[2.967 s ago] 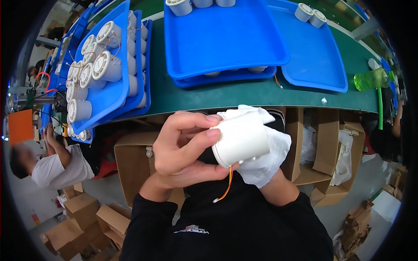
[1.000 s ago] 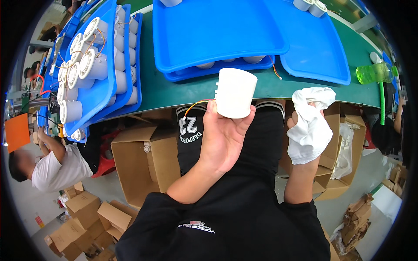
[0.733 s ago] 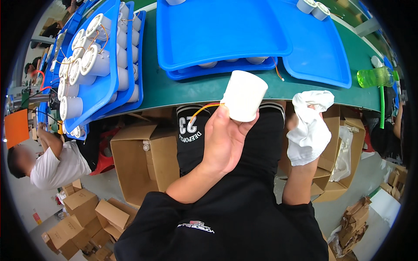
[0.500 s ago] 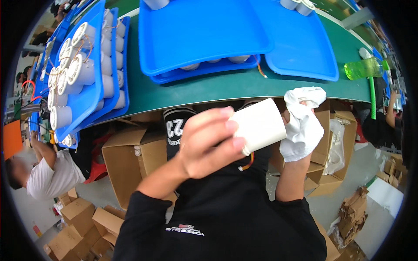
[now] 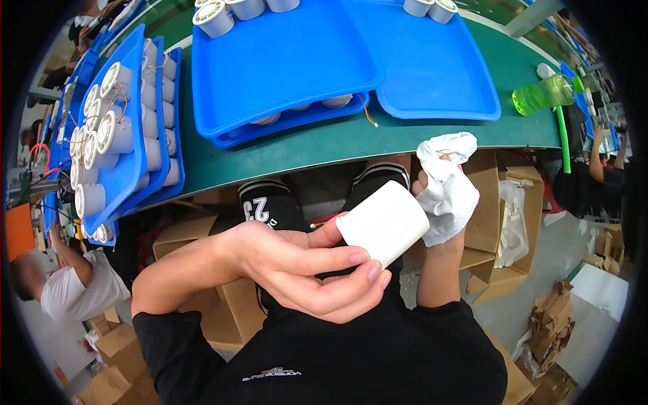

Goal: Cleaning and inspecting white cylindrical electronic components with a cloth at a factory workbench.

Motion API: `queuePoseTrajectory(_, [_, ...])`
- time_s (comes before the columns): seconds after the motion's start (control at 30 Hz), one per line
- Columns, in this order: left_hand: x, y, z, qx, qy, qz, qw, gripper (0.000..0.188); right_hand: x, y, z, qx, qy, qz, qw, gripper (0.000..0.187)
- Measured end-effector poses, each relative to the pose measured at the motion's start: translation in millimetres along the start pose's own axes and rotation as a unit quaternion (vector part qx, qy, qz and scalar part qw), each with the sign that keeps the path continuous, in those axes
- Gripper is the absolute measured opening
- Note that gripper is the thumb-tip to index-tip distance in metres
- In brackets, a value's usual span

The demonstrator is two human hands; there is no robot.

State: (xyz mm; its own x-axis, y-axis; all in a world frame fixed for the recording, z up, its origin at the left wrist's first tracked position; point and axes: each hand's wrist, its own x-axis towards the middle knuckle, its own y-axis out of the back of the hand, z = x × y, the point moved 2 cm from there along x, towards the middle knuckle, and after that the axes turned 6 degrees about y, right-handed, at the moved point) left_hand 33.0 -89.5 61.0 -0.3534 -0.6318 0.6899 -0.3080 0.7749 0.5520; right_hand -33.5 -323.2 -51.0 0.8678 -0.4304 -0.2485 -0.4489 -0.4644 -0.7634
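Note:
My left hand grips a plain white cylinder by its left end, the thumb above and the fingers below. Its smooth side faces up and it lies tilted over my lap. A crumpled white cloth is bunched in my right hand, just right of the cylinder. Folds of the cloth cover most of that hand's fingers. Between cloth and cylinder there is little or no gap; whether they touch I cannot tell.
Ahead on the green table lie stacked blue trays and another blue tray. White cylinders with wires fill tilted trays at left. A green bottle lies at right. Cardboard boxes stand below; a person sits at left.
My left hand has turned and lowered, now holding the cylinder more from below. The cylinder has shifted left and down and changed its tilt. The cloth has moved slightly left.

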Motion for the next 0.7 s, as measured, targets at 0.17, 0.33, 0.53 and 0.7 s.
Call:
queuePoseTrajectory(0.17, [8.9, -5.7, -0.1, 0.039, -0.052, -0.003, 0.998, 0.040, 4.2, 16.1, 1.0, 0.056, -0.030, 0.029, 0.998, 0.029])
queuePoseTrajectory(0.33, [24.4, -15.9, -6.0, 0.044, -0.104, -0.013, 0.993, 0.043, 6.9, 29.0, -6.7, 0.050, -0.025, 0.032, 0.998, 0.029])
queuePoseTrajectory(0.53, [41.0, -34.4, -12.3, 0.012, -0.120, -0.024, 0.992, 0.044, -13.1, 1.3, -34.7, -0.090, 0.131, 0.077, 0.984, 0.028])
queuePoseTrajectory(0.7, [54.1, -53.2, -17.2, -0.042, -0.117, -0.039, 0.991, 0.055, -38.1, -52.2, -75.5, -0.467, 0.511, -0.119, 0.712, 0.032])
